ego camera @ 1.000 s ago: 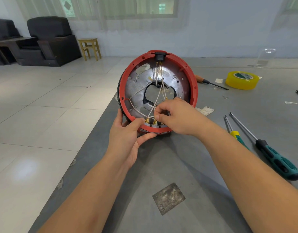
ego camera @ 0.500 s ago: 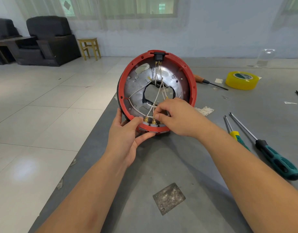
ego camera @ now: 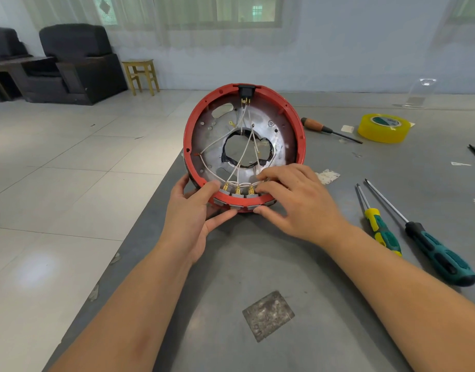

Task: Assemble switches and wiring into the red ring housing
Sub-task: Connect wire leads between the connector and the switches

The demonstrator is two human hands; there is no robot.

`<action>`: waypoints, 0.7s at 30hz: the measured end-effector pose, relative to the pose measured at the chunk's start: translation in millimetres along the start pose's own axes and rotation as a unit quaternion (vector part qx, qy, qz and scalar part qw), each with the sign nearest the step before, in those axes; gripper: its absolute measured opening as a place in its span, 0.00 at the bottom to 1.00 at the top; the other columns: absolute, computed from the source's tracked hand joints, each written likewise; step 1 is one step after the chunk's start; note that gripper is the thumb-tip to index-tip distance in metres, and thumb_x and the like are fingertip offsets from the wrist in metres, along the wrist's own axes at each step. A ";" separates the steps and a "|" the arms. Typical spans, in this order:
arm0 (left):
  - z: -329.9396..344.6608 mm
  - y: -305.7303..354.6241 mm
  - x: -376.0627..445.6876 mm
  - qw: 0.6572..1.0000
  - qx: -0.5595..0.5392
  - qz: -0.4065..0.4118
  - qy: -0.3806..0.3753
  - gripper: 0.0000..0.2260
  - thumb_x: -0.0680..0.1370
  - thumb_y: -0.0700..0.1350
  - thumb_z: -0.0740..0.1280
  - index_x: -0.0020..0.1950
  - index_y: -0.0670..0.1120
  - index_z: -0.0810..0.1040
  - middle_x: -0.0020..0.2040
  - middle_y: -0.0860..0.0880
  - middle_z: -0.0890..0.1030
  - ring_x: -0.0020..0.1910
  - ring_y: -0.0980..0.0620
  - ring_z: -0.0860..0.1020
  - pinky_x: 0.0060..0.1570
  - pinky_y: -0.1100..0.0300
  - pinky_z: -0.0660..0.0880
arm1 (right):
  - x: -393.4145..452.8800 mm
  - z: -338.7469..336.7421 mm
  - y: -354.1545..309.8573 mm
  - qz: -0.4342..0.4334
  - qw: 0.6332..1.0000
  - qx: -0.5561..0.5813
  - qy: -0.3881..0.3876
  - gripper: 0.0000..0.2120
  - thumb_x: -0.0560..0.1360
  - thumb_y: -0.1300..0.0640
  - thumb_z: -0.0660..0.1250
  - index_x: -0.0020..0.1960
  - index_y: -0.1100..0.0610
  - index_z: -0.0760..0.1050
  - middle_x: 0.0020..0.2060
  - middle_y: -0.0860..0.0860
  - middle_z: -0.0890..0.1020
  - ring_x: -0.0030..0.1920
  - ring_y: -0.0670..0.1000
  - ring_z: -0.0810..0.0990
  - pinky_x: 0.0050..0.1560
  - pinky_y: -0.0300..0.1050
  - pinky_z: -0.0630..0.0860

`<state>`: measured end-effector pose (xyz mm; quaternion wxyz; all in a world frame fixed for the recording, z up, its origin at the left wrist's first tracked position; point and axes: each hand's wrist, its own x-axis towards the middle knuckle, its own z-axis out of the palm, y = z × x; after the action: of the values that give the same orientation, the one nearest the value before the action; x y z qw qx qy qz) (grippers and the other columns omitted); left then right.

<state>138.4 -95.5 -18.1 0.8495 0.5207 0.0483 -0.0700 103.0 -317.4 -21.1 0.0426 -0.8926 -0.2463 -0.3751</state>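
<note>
The red ring housing point(ego camera: 298, 124) stands tilted on its edge near the left side of the grey bench point(ego camera: 298, 264), its open face turned toward you. Inside it sits a silver metal plate point(ego camera: 274, 135) with a ragged central hole, and white wires point(ego camera: 244, 149) run from a black socket point(ego camera: 246, 91) at the top rim down to three grey switches point(ego camera: 237, 196) with brass terminals seated along the near rim. Your left hand point(ego camera: 192, 218) grips that near rim at the left, thumb inside beside the first switch and fingers curled underneath. Your right hand point(ego camera: 295, 200) rests on the rim at the right with its fingers spread and relaxed, fingertips touching the wires by the rightmost switch and the thumb against the rim's outer face. To the right lie two green-handled screwdrivers point(ego camera: 435, 256) side by side, and farther off a wooden-handled screwdriver point(ego camera: 315, 125) and a roll of yellow tape point(ego camera: 382, 128).
</note>
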 end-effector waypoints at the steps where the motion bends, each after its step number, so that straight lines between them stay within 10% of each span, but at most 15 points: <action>1: 0.3 -0.6 0.4 1.000 0.001 -0.001 0.005 0.35 0.78 0.41 0.76 0.79 0.56 0.65 0.62 0.41 0.85 0.51 0.39 0.88 0.44 0.45 0.86 | -0.5 2.4 -0.4 -0.002 1.000 -0.003 0.009 0.17 0.80 0.42 0.68 0.58 0.54 0.82 0.59 0.50 0.81 0.57 0.53 0.80 0.65 0.50 0.70; 11: 13.9 -18.4 -17.9 0.999 0.030 -0.002 -0.031 0.12 0.84 0.48 0.69 0.66 0.45 0.80 0.61 0.42 0.85 0.52 0.51 0.87 0.51 0.46 0.85 | -4.0 16.6 -15.0 0.006 0.999 0.019 0.027 0.11 0.80 0.48 0.70 0.54 0.56 0.80 0.58 0.50 0.80 0.57 0.52 0.80 0.60 0.52 0.69; 21: 19.7 -22.3 -25.5 0.997 0.039 -0.022 -0.069 0.19 0.83 0.50 0.71 0.70 0.65 0.72 0.52 0.41 0.88 0.48 0.43 0.88 0.45 0.53 0.85 | -2.7 15.1 -22.5 0.038 0.999 0.031 0.022 0.10 0.79 0.50 0.70 0.52 0.57 0.80 0.59 0.52 0.78 0.55 0.53 0.79 0.58 0.54 0.70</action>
<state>109.7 -121.3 -24.8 0.8281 0.5462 -0.0014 -0.1262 100.6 -294.9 -36.3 0.0898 -0.8912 -0.2226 -0.3849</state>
